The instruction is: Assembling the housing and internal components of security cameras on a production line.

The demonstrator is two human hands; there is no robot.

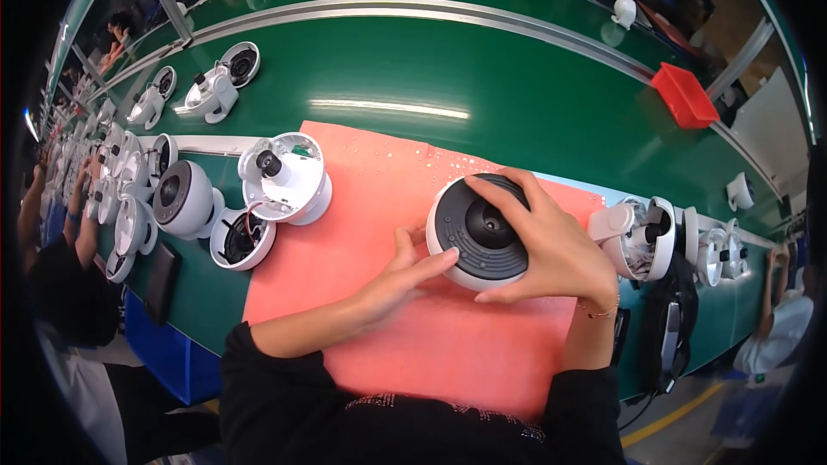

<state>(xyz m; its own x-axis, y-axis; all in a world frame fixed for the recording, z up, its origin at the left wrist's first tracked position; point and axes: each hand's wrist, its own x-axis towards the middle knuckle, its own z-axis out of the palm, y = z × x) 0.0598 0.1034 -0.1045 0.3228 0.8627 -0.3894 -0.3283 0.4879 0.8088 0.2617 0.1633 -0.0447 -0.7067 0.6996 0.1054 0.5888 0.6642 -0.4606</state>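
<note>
**Gripping a dome camera on the pink mat**

Cupping the white dome camera housing (479, 232) from the far side, the right hand (551, 250) had its fingers spread wide over the dark grey ribbed face, thumb and fingertips curled round the rim. The left hand (401, 280) lay just beside the housing on the near-left, loosely open, its fingertips touching the white rim and its thumb raised; it pressed rather than grasped. The housing sat on the pink foam mat (379, 207), directly under both hands.

Left of the left hand, at the mat's corner, stood an opened camera base (286, 176) with a small black lens part showing, and beyond it a closed dome unit (183, 198) and an open shell with red wiring (243, 239). Just right of the right hand lay a partly assembled white camera (637, 237). Far beyond the right hand, a red bin (685, 95) rested on the green conveyor (448, 77).
</note>
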